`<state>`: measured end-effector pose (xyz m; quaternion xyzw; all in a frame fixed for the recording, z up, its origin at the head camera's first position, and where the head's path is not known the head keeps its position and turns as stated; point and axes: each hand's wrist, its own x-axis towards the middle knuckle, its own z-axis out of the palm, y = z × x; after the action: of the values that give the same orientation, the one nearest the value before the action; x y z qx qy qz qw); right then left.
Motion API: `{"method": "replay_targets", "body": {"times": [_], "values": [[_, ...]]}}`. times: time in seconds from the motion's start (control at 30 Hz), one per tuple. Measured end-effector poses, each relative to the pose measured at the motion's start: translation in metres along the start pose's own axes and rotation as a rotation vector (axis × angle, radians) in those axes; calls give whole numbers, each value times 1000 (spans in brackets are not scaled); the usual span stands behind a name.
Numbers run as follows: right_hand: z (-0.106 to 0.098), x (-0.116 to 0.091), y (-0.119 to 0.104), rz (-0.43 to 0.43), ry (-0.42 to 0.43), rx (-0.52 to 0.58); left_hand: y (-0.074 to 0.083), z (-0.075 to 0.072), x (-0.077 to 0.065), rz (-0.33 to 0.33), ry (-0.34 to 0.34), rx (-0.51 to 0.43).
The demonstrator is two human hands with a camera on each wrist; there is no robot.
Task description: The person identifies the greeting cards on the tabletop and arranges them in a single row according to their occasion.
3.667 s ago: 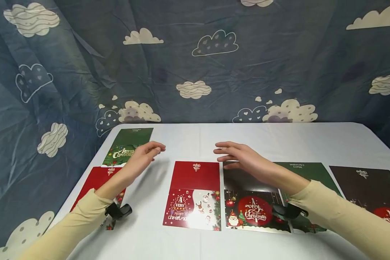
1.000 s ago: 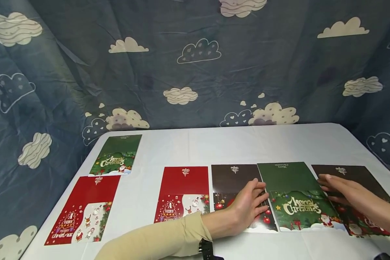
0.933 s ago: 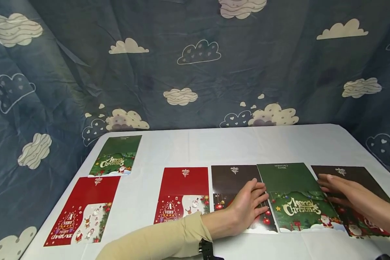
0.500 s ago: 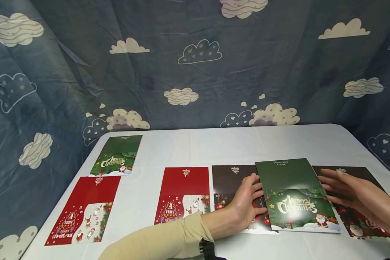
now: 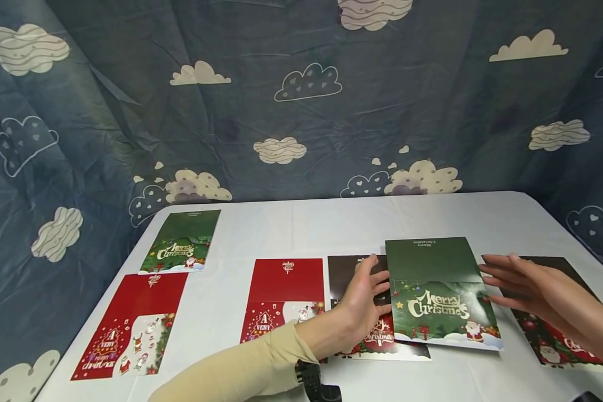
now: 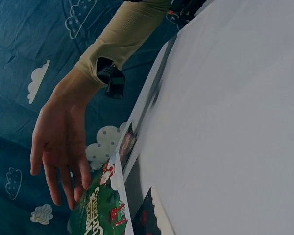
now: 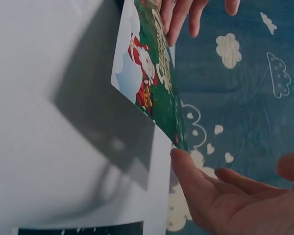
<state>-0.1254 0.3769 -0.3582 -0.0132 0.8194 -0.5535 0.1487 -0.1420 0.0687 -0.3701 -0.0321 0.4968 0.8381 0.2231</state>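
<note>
A green Merry Christmas greeting card (image 5: 442, 279) is off the table, between both hands, above part of a dark Christmas card (image 5: 354, 268). My left hand (image 5: 357, 307) touches its left edge with extended fingers. At the opposite edge is my right hand (image 5: 548, 287), fingers stretched out toward it. In the right wrist view, a right fingertip (image 7: 179, 155) meets a corner of the card (image 7: 154, 83), whose shadow falls below. The left wrist view shows the right hand (image 6: 63, 132) with straight fingers by the card (image 6: 105, 203); my left hand is out of that view.
A red card (image 5: 286, 279) lies left of the dark one, partly behind the left arm. Another dark card (image 5: 542, 329) lies under the right hand. On the table's left side are a green card (image 5: 181, 240) and a red card (image 5: 140, 307). A cloud-patterned cloth (image 5: 301, 123) hangs behind the table.
The green card has risen from its place in the row and moved left over the dark card, with both hands moving along at its edges. The other cards have stayed put.
</note>
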Motion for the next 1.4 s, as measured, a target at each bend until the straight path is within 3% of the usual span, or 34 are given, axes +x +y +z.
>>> {"method": "replay_targets", "body": {"times": [0.2,0.4,0.6,1.0,1.23,1.4], "values": [[12,10,-12,-97,28,-45,19,-14,1,-11,-52,45],[24,22,-25,-244,-52,163,36,-29,5,5,-88,113],[42,31,-34,-304,-94,288,45,-46,6,27,-74,178],[80,50,-47,-265,-96,311,61,-76,1,53,-40,252],[102,61,-59,-265,-94,216,74,-94,0,55,-36,274],[114,70,-69,-225,-103,216,84,-105,-3,63,-23,285]]}}
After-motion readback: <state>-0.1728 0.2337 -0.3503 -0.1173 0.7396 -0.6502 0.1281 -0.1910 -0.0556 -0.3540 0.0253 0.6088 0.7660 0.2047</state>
